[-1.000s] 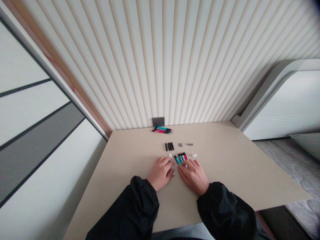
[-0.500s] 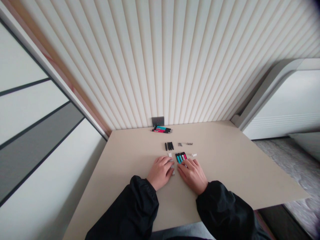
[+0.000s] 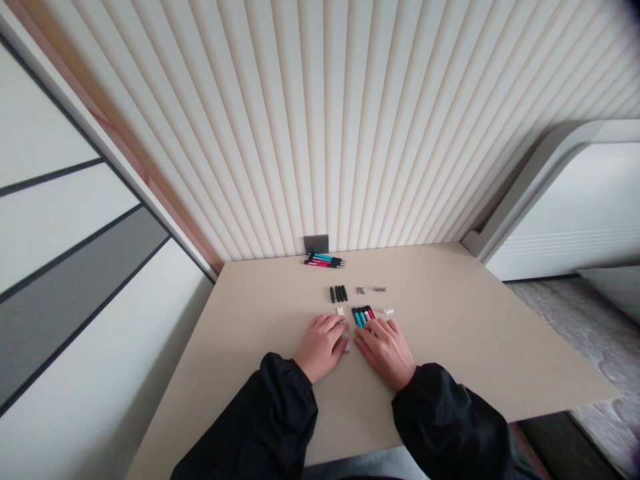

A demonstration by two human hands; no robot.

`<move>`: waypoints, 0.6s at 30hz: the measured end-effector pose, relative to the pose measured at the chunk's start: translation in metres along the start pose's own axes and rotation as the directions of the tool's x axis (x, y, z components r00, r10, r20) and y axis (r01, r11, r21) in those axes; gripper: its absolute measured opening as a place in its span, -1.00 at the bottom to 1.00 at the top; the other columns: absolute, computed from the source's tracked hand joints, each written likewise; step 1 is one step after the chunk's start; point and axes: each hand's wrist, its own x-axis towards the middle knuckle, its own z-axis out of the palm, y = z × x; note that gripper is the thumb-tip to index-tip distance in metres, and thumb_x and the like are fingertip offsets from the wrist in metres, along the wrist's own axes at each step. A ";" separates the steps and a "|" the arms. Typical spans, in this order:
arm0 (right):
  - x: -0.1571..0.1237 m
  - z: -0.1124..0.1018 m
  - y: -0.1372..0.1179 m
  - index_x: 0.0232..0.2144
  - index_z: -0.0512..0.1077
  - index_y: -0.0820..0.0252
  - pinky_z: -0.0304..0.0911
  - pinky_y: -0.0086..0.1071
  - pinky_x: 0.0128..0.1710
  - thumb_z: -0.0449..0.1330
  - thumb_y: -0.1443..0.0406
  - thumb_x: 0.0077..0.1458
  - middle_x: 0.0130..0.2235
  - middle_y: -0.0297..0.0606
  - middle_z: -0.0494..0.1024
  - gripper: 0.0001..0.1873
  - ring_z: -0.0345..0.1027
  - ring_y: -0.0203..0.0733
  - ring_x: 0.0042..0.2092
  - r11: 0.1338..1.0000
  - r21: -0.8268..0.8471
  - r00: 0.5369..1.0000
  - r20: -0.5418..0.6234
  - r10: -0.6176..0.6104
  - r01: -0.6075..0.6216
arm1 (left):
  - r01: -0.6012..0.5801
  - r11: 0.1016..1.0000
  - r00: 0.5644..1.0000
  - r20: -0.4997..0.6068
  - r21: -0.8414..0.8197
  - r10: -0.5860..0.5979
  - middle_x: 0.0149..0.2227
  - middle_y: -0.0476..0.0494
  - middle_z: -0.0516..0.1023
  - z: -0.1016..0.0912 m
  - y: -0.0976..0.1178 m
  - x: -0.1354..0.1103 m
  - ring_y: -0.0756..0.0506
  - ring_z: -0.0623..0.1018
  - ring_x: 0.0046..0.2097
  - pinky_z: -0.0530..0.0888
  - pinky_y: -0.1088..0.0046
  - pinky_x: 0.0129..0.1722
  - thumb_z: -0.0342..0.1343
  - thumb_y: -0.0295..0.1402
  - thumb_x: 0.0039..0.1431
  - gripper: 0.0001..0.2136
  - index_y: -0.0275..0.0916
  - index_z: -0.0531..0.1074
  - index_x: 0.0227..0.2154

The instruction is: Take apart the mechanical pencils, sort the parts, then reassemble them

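Note:
My left hand (image 3: 323,345) rests on the table with its fingers loosely curved and slightly apart. Its fingertips lie over a row of thin silvery rods, perhaps pen refills (image 3: 347,347), partly covered by the hand. Turquoise, white and red pen barrels (image 3: 359,316) with black ends lie side by side. Across their near ends rests my right hand (image 3: 384,347), its fingers bent and a little apart, hiding part of the row. Small white sticks (image 3: 341,311) lie just beyond my left fingertips. Neither hand visibly grips anything.
Black pen grips (image 3: 339,294), small metal pieces (image 3: 361,291) and more metal pieces (image 3: 380,289) lie farther back. Small white parts (image 3: 389,311) are right of the barrels. Several whole pens (image 3: 324,261) lie by the wall below a dark socket (image 3: 316,244).
Both hands stay almost still over the same pieces. The whole view has shifted very slightly downward.

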 end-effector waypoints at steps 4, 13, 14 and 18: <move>0.000 -0.003 -0.001 -0.19 0.48 0.16 0.07 -0.28 -0.26 0.08 0.27 0.26 -0.36 -0.24 0.43 -0.81 0.28 -0.19 -0.30 0.996 0.074 0.998 -0.031 -0.055 0.057 | 0.015 1.000 1.000 0.006 -0.002 -0.014 -0.01 -0.19 0.45 -0.001 0.000 0.000 -0.20 0.40 0.04 0.35 0.12 0.07 0.04 -0.41 0.23 -0.76 -0.17 0.42 -0.06; 0.000 -0.012 -0.001 -0.25 0.47 0.17 0.10 -0.30 -0.28 0.05 0.33 0.26 -0.42 -0.26 0.43 -0.81 0.29 -0.21 -0.34 0.976 0.182 0.990 -0.094 -0.104 0.120 | 0.031 0.997 0.997 -0.072 -0.071 -0.036 -0.02 -0.18 0.45 -0.002 -0.005 0.000 -0.17 0.42 0.02 0.37 0.17 0.06 -0.01 -0.41 0.26 -0.77 -0.17 0.42 -0.06; 0.000 -0.012 0.000 -0.25 0.47 0.17 0.11 -0.30 -0.28 0.05 0.33 0.25 -0.42 -0.26 0.43 -0.82 0.29 -0.21 -0.34 0.975 0.191 0.990 -0.096 -0.098 0.115 | 0.038 0.996 0.994 -0.099 -0.079 -0.046 -0.02 -0.18 0.45 -0.002 -0.010 0.003 -0.15 0.42 0.03 0.38 0.20 0.06 -0.04 -0.43 0.27 -0.76 -0.17 0.41 -0.05; 0.000 -0.012 0.001 -0.26 0.46 0.17 0.11 -0.29 -0.28 0.05 0.34 0.25 -0.42 -0.27 0.42 -0.82 0.28 -0.20 -0.34 0.973 0.208 0.990 -0.112 -0.083 0.105 | 0.073 0.997 0.971 -0.228 0.006 -0.070 -0.04 -0.18 0.46 -0.005 -0.047 0.030 -0.12 0.42 0.03 0.39 0.24 0.07 -0.11 -0.51 0.26 -0.70 -0.20 0.40 -0.02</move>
